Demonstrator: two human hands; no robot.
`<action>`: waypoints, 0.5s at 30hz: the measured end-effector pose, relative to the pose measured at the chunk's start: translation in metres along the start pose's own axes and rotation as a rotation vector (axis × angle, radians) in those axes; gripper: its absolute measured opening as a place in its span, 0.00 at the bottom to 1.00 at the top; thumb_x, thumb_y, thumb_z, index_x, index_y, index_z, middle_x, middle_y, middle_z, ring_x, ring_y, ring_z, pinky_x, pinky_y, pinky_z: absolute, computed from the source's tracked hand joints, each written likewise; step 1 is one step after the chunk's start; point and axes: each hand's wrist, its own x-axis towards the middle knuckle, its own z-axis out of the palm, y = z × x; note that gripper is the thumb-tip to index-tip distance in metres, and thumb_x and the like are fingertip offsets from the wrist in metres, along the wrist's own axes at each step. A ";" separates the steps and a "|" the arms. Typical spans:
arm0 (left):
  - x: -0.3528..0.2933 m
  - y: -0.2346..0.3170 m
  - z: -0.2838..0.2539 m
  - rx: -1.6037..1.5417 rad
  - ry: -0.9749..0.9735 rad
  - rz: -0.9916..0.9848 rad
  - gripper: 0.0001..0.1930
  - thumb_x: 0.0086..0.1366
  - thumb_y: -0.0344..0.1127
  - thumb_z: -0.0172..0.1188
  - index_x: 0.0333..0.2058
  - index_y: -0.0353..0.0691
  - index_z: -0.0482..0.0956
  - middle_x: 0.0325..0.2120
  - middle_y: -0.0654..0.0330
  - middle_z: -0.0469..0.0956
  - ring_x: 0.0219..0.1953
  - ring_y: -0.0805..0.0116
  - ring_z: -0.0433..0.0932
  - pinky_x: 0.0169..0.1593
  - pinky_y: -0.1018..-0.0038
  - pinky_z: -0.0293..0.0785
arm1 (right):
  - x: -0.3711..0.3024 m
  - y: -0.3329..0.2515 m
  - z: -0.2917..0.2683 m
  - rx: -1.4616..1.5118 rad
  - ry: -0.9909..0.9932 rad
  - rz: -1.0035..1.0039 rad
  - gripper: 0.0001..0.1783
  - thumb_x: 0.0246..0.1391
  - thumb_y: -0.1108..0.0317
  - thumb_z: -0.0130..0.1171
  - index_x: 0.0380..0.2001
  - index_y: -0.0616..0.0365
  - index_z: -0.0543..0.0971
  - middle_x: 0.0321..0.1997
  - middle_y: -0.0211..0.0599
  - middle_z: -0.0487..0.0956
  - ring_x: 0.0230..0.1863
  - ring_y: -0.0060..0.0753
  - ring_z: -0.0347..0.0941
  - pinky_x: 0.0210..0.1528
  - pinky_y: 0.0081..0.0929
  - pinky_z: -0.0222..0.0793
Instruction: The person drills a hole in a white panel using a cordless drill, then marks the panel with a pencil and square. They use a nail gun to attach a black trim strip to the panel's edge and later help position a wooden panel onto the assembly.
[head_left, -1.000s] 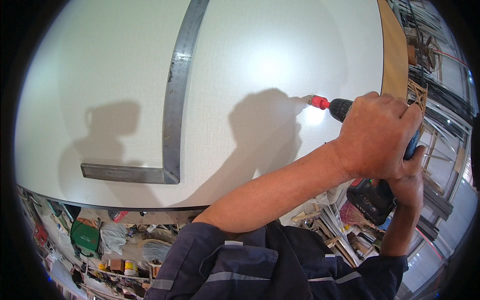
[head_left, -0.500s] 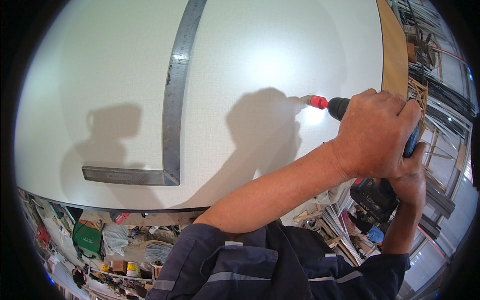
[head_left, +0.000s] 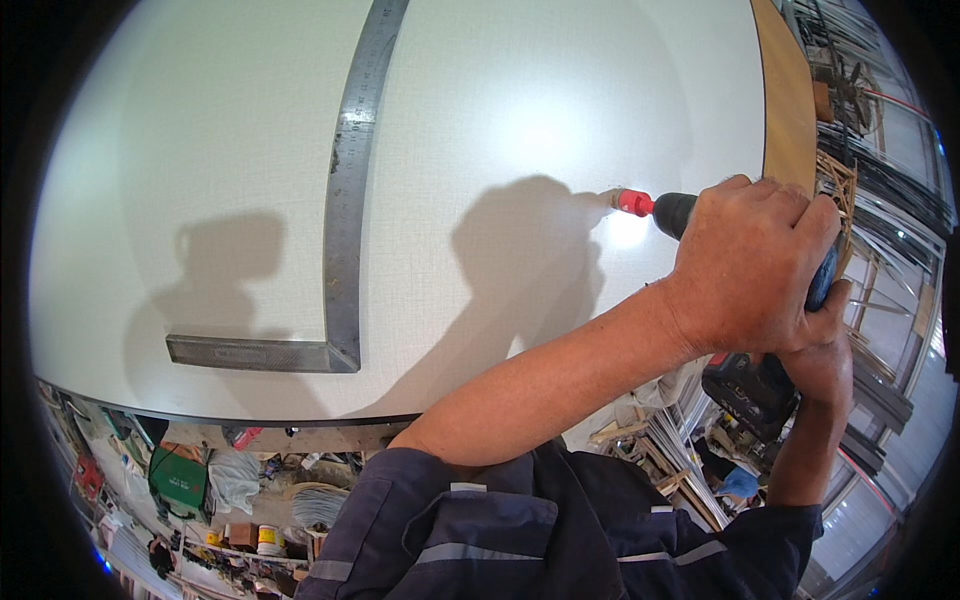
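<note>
A cordless drill [head_left: 676, 215] lies across my grip, its black chuck pointing left and its dark battery base [head_left: 752, 396] showing below. A red hole saw [head_left: 634, 202] is fitted in the chuck, with its rim at the white panel [head_left: 240, 130]; how deep it sits I cannot tell. My left hand [head_left: 752, 262] is wrapped over the top of the drill body. Behind and below it, my right hand [head_left: 822, 348] closes round the handle, partly hidden. A metal try square [head_left: 345, 220] rests flat on the panel to the left.
A tan edge strip [head_left: 788, 100] runs along the panel's right side. Beyond it lie stacked metal lengths [head_left: 895, 180]. Below the panel's near edge are a green box [head_left: 180, 477], a coil of wire [head_left: 318, 507] and other workshop clutter.
The drill and hole saw have shifted very slightly left. Both hands keep the same grip, and the try square stays put.
</note>
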 end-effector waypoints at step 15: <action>0.000 0.001 0.000 -0.003 0.005 -0.019 0.20 0.45 0.46 0.72 0.30 0.41 0.74 0.20 0.58 0.75 0.22 0.60 0.78 0.27 0.65 0.74 | 0.004 0.021 0.002 -0.105 0.055 -0.128 0.39 0.35 0.69 0.77 0.55 0.57 0.73 0.38 0.42 0.70 0.37 0.47 0.76 0.41 0.41 0.74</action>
